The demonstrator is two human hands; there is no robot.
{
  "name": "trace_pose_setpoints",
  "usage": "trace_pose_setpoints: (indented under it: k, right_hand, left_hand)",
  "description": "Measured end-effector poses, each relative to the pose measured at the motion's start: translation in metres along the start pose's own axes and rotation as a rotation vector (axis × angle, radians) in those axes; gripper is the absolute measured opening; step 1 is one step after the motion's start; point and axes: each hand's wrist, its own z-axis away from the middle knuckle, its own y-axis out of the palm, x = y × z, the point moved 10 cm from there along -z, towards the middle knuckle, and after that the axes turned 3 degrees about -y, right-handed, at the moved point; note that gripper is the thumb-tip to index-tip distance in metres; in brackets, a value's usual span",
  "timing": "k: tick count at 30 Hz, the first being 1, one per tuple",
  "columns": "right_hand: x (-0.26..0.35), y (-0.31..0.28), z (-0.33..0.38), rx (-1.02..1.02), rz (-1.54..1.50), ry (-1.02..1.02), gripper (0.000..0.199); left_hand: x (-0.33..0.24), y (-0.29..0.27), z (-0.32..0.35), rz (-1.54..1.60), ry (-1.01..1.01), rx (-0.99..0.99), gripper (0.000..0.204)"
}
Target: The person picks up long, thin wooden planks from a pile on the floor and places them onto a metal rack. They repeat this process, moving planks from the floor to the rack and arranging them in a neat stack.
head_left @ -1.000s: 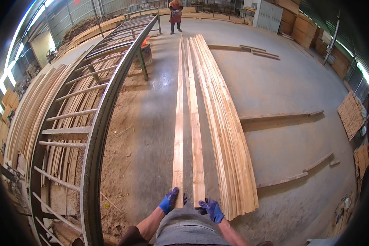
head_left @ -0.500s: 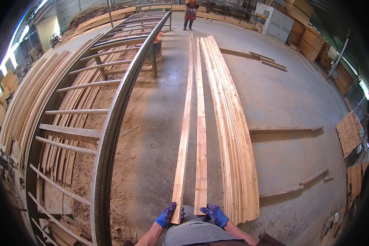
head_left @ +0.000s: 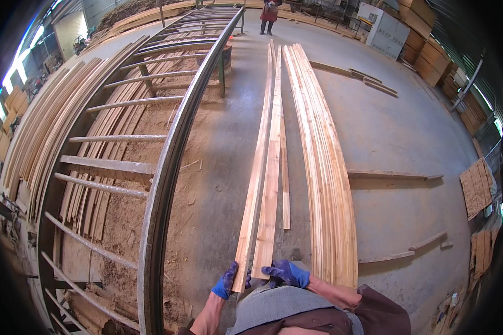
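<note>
Both my hands wear dark blue gloves with brighter blue cuffs. My left hand (head_left: 228, 280) grips the near end of a long, narrow wooden board (head_left: 250, 223), which runs away from me along the floor. The near end of a second long board (head_left: 270, 195) is in my right hand (head_left: 286, 273), its fingers wrapped over the right edge. The two boards are close together, with a thin gap between their near parts. On the floor just right of them, a thinner wooden strip (head_left: 286, 206) shows, partly hidden by the second board. A long pile of boards (head_left: 327, 184) lies further right.
A long metal roller frame (head_left: 176, 139) stands on my left over sawdust, with more boards (head_left: 56, 123) beyond it. Wooden bearers (head_left: 394, 175) lie on the floor at the right. A person (head_left: 269, 17) stands at the far end, near a white cabinet (head_left: 387, 30).
My right hand has moved left with its board, bringing it nearer the left one. The thin strip on the floor has come into sight. The view has shifted slightly.
</note>
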Motion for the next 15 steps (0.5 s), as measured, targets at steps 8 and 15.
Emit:
trace_pose_setpoints:
  k: [8,15]
  right_hand:
    - [-0.001,-0.002,0.002,0.001,-0.037,0.005,0.042]
    - [0.01,-0.015,0.012,0.013,-0.064,-0.062,0.042]
  left_hand:
    - [0.003,-0.006,0.0,0.155,-0.037,0.099,0.071]
    - [0.019,0.029,-0.001,0.228,-0.066,0.23,0.078]
